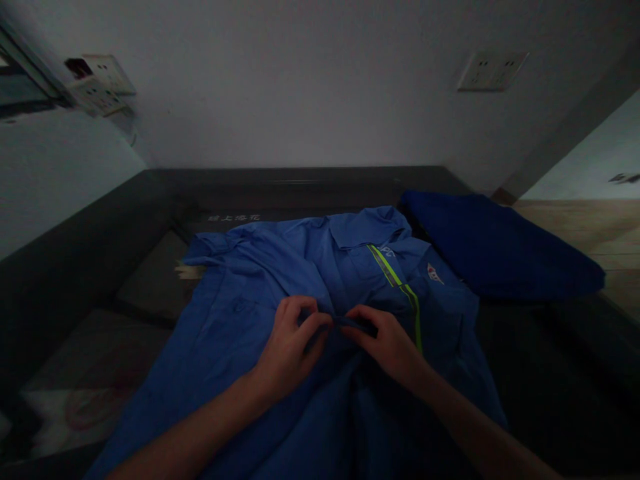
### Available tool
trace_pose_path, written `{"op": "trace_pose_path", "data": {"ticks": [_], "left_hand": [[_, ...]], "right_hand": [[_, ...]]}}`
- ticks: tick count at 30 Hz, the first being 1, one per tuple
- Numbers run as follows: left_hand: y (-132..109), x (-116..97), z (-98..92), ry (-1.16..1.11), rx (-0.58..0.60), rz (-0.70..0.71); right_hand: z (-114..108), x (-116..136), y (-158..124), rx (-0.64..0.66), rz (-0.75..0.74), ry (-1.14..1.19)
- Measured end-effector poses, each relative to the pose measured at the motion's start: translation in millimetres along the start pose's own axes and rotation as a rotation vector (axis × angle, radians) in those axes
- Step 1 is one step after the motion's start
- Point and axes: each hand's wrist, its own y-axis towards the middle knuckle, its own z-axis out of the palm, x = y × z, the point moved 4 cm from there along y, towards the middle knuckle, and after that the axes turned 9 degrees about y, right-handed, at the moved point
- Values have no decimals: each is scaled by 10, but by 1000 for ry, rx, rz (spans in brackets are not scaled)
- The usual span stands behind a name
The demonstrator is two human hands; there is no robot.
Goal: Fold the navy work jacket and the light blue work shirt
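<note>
A blue work shirt with yellow-green reflective strips and white lettering lies spread out before me, its collar toward the wall. Near its middle, my left hand pinches the cloth between thumb and fingers. Close beside it on the right, my right hand is also closed on the shirt, thumb against fingers. A fold of fabric rises between the two sets of fingertips. Whether a button is under the fingers is too dark to make out.
A darker blue folded cloth lies at the right. Dark raised edges border the surface along the wall. Wall sockets are at upper right, with more sockets at upper left. A pale wooden piece shows beside the shirt's left sleeve.
</note>
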Motion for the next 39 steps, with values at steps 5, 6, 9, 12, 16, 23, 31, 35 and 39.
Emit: {"op": "trace_pose_path", "data": {"ticks": [5,6,9,12,16,23,31,35,39], "left_hand": [[32,-1,12,-37,79,-68],[36,3,12,-40,82,-89],[46,20,18,-54,82,-138],[56,29,40,-126,106,-157],[54,22,62,-196,123,-154],[46,21,83,-222,148,-145],[59,-6,40,-300,126,-132],[50,6,52,-277,104,-101],[30,17,80,-167,86,-72]], "right_hand": [[10,-2,-16,-38,-21,-14],[18,4,-20,-43,-27,-25],[51,10,-33,-69,-36,-76],[95,-3,-46,-98,-46,-130],[123,-10,-56,-108,-84,-135],[96,25,-49,-96,-80,-75],[83,63,-45,-50,-48,-104],[100,73,-68,-40,-62,-141],[152,82,-110,-49,-113,-175]]}}
